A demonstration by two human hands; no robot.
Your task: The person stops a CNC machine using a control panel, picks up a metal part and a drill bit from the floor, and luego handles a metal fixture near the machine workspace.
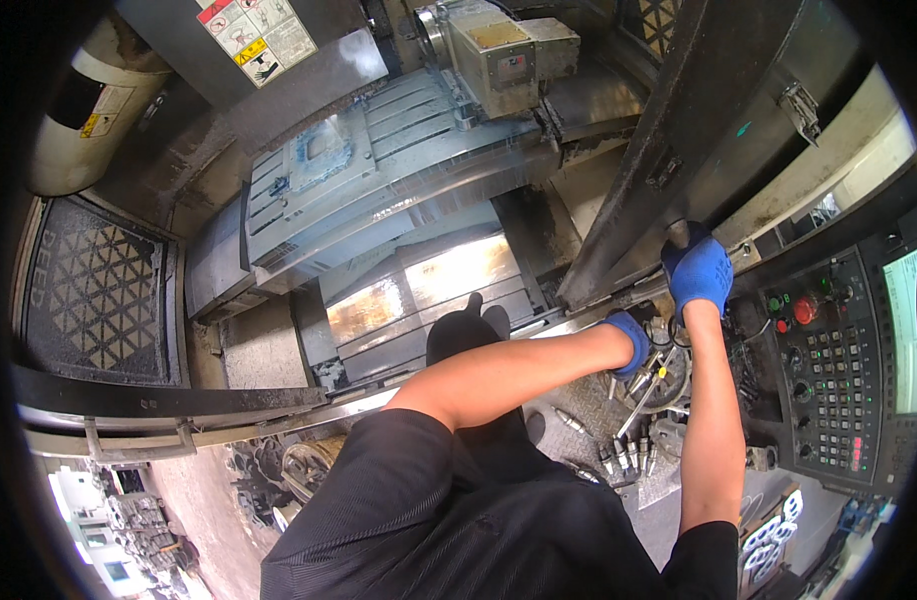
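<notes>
My right hand (701,272), in a blue glove with dark fingertips, is closed at the lower part of the dark machine door (694,140). It grips what looks like the door's handle, mostly covered by the glove. My left arm reaches across my body to the right. At its end my left hand (629,345), also blue-gloved, is above a surface crowded with metal tools. Only the cuff and part of the back of that glove show; its fingers are hidden.
Inside the machine lies a wet slotted table (409,150), with a boxy metal unit (494,60) at its far right. A control panel (834,390) with buttons and a red knob stands at the right. Several tool holders (629,455) stand below my left hand. A triangle-patterned panel (99,290) is at left.
</notes>
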